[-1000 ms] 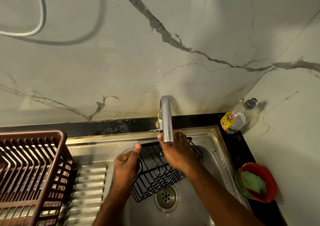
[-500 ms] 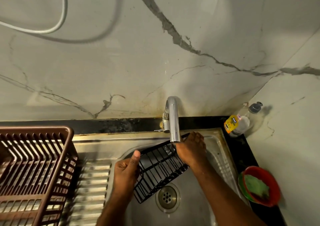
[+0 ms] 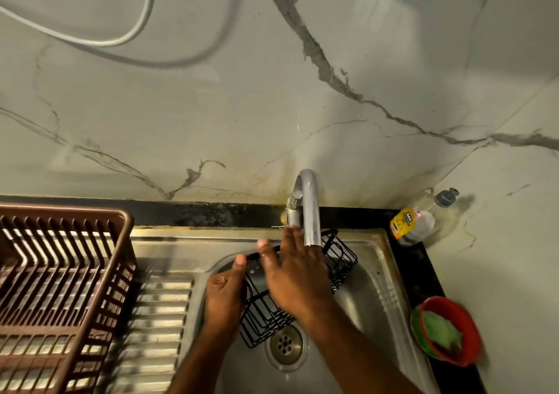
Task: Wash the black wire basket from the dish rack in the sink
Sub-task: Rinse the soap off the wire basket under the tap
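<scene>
My right hand (image 3: 295,275) moved from far rim onto black wire basket (image 3: 338,257), fingers flat; left hand (image 3: 225,295) grips near end. Advise rubbing every wire under chrome tap (image 3: 310,209).

Home kitchen: steel sink (image 3: 375,272), dish rack (image 3: 60,287).

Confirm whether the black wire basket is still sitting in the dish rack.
No: the left hand grips the black wire basket over the sink, apart from the dish rack.
</scene>
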`<state>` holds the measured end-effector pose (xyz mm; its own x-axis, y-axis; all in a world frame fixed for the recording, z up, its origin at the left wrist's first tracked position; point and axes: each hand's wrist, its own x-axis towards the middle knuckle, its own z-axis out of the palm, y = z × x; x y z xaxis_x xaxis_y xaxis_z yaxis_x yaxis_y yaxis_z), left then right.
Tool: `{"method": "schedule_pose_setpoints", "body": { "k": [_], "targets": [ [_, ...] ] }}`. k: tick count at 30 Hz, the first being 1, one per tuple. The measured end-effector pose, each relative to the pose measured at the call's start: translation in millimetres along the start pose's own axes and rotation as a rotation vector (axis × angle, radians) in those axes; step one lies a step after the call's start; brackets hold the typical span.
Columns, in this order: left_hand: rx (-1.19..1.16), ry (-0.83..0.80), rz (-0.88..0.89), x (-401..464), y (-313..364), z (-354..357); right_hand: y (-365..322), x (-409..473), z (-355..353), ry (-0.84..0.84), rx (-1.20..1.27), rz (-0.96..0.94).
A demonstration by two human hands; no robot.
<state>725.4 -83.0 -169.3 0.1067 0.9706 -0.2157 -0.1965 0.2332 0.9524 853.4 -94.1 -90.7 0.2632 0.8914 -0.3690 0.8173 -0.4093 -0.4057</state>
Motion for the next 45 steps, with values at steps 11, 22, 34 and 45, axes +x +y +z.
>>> {"method": "schedule_pose_setpoints", "body": {
  "k": [11, 22, 34, 45],
  "targets": [
    [-0.190, 0.160, -0.271, -11.5, 10.0, -3.4, 115.0, 73.6, -20.2, 0.059, 0.556, 0.177],
    [-0.260, -0.106, -0.404, -14.9, 14.1, 2.2, 101.9, 67.9, -19.1, 0.425, 0.302, 0.310],
    [-0.447, 0.044, -0.450, -51.6, -22.1, 18.8, 4.8, -21.4, 26.8, 0.112, -0.013, 0.050],
    [-0.260, 0.012, -0.443, -25.6, 7.1, 16.6, 75.3, 39.5, 0.5, 0.152, 0.155, 0.399]
  ]
}}
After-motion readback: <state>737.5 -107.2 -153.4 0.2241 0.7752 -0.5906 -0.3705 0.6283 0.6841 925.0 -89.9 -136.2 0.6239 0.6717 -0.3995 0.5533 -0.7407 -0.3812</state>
